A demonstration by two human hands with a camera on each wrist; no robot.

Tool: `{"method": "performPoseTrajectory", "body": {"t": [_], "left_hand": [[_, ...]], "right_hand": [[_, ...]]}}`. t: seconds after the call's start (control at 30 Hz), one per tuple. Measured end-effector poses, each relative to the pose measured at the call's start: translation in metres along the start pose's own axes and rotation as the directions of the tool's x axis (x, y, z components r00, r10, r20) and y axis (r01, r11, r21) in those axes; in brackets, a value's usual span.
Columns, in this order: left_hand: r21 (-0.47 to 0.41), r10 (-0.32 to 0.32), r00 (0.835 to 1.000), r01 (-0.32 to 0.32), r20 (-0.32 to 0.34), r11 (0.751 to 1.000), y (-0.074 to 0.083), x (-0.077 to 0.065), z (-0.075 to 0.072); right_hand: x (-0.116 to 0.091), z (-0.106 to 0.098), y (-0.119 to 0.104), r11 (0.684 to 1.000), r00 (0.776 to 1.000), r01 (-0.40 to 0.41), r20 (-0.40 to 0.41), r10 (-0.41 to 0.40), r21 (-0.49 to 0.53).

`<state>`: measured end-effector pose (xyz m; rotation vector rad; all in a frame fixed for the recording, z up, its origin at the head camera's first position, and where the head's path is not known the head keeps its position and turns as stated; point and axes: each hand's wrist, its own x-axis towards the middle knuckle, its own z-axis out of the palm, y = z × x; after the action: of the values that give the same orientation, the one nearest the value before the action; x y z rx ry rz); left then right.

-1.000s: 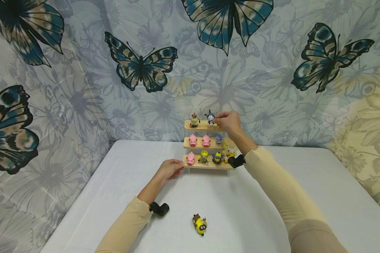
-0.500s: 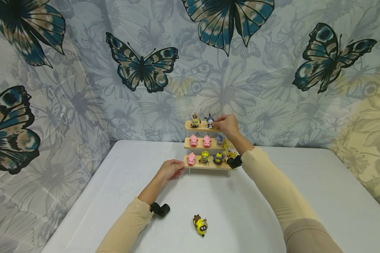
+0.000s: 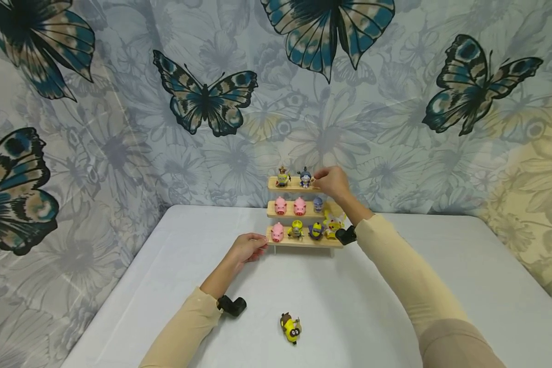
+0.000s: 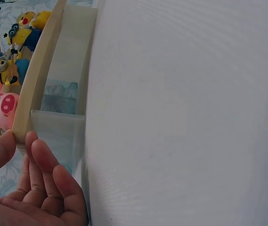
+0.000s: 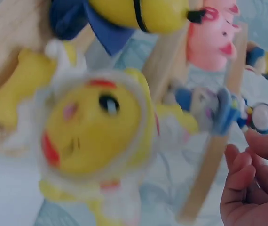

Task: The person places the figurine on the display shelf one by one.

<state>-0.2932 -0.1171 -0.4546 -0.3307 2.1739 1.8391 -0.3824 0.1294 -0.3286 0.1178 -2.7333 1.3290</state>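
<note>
My left hand (image 3: 247, 247) pinches the left end of the bottom board of a three-tier wooden display stand (image 4: 40, 70), thumb on one side and fingertips on the other. My right hand (image 3: 333, 181) is at the right of the top tier, loosely curled, its fingertips just beside a small dark-blue figurine (image 3: 305, 177) with a white face. That figurine stands upright on the board. To its left is a crowned yellow figurine (image 3: 282, 177). In the right wrist view the right hand's fingers (image 5: 240, 176) show nothing between them.
Pink pig figurines (image 3: 299, 206) and a grey-blue figurine (image 3: 318, 204) occupy the middle tier. Below stand a pig (image 3: 277, 232), yellow minion figurines (image 3: 296, 229) and a yellow-and-white figurine (image 5: 91, 125). Another minion figurine (image 3: 291, 328) lies on the white table near the front.
The dark-blue figurine, tilted in my right fingers before, now stands upright on the top board. My right fingertips have drawn slightly away to the right. My left hand stays put.
</note>
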Motion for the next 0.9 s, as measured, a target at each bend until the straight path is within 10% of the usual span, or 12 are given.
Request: {"method": "performPoseTrajectory", "body": {"t": [0.4,0.9], "left_hand": [[0.016,0.015,1.000,-0.015,-0.007,1.000,-0.001,-0.003,0.001],[0.013,0.012,1.000,-0.011,-0.005,1.000,0.000,0.000,0.001]], "right_hand": [[-0.039,-0.026,-0.009,0.975,0.979,0.201,0.026,-0.200,-0.089],[-0.117,-0.030,0.000,0.934,0.917,0.346,0.242,-0.317,-0.089]]}}
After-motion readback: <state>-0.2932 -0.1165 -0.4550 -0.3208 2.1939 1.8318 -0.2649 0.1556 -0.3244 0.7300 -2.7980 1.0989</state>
